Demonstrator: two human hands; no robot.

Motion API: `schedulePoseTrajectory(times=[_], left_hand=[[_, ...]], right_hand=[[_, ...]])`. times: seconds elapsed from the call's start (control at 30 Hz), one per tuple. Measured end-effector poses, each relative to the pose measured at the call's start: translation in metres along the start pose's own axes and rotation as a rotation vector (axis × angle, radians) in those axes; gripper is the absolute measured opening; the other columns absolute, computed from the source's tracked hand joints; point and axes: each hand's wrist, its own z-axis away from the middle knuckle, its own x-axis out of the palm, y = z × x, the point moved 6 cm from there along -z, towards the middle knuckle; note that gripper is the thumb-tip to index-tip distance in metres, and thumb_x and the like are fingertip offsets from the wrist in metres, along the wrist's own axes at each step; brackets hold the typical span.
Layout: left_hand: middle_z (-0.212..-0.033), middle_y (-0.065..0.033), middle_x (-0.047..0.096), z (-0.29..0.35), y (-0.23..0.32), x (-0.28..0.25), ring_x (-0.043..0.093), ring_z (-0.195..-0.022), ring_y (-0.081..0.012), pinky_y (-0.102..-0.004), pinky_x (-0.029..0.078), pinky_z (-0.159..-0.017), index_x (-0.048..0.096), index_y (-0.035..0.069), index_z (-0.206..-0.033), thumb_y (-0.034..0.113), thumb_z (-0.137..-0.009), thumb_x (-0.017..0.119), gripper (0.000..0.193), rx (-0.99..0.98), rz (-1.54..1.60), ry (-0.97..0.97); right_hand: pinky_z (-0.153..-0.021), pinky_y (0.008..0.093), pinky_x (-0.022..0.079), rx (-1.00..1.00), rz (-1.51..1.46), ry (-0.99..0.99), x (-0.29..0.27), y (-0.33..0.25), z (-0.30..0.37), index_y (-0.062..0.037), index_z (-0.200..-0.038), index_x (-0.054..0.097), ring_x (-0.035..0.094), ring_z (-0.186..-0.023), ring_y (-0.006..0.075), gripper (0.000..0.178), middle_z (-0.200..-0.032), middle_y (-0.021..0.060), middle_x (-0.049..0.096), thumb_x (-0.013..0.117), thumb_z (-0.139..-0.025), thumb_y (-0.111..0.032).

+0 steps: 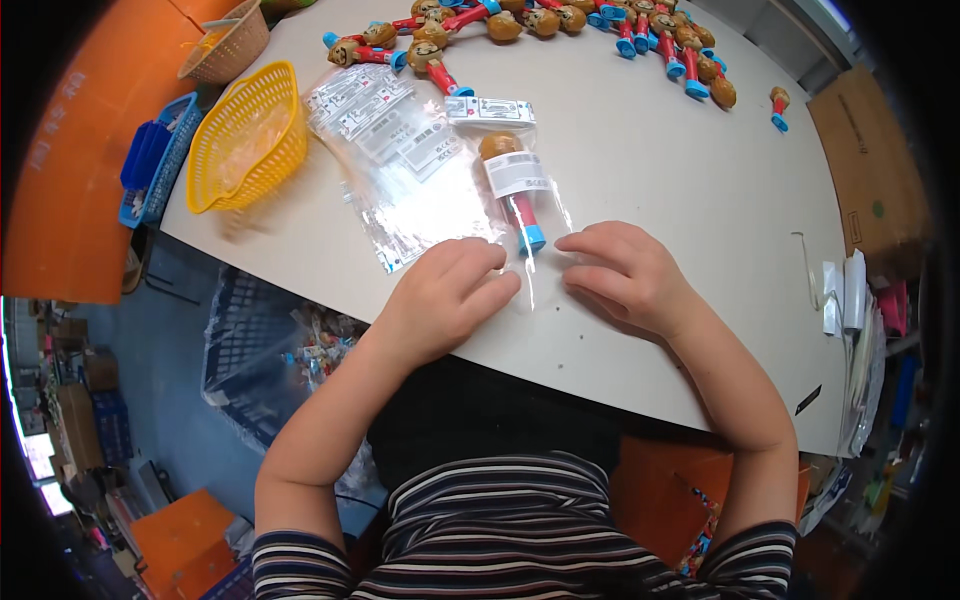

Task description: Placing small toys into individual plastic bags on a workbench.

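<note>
A clear plastic bag [560, 200] with a printed header lies on the table between my hands. Inside it is a candy-dispenser-like figure [521, 211] with a brown round head, a red stem and a blue foot; a white label band crosses the bag. My left hand [450, 295] rests by the bag's lower left edge, thumb and fingers apart. Across from it, my right hand [630, 275] is at the lower right edge, its fingers also apart. Just left of the bag, several flat clear bags [410, 170] with printed headers lie in an overlapping pile.
More red-stemmed figures [505, 28] lie along the far side, with one single figure [779, 108] at far right. At left stand a yellow basket [200, 185], a blue basket [160, 195] and a tan basket [225, 60]. A dark blue crate [240, 350] sits below the table's left edge.
</note>
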Motion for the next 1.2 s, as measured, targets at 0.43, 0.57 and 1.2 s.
schedulePoseTrajectory(times=[0.43,0.57,1.2], left_hand=[[-0.096,-0.0106,0.063,0.0,0.002,0.001,0.065,-0.091,-0.0295,-0.0382,0.053,-0.08,0.063,0.003,-0.087,0.005,-0.072,0.068,0.016,0.023,0.008,-0.081],[-0.095,-0.0102,0.062,0.003,0.002,0.001,0.064,-0.092,-0.0279,-0.0377,0.053,-0.079,0.059,0.003,-0.09,0.007,-0.072,0.064,0.019,0.015,0.055,-0.071],[-0.095,-0.0115,0.06,0.004,0.003,0.005,0.062,-0.089,-0.0305,-0.0386,0.052,-0.076,0.065,0.003,-0.089,0.007,-0.071,0.08,0.024,-0.154,0.187,-0.069]], right_hand=[[-0.079,0.0383,0.056,0.023,-0.016,0.017,-0.003,0.0,0.002,-0.0068,-0.088,0.065,0.066,-0.094,0.0297,0.021,-0.111,0.0097,0.069,0.078,-0.072,-0.005],[-0.079,0.0373,0.056,0.029,-0.023,-0.017,-0.002,0.0,0.002,-0.0068,-0.087,0.065,0.066,-0.094,0.0288,0.021,-0.11,0.008,0.07,0.079,-0.072,-0.005],[-0.077,0.0371,0.056,0.04,-0.055,0.005,0.002,0.001,-0.001,-0.0059,-0.087,0.063,0.065,-0.093,0.0292,0.023,-0.11,0.0092,0.07,0.08,-0.071,-0.003]])
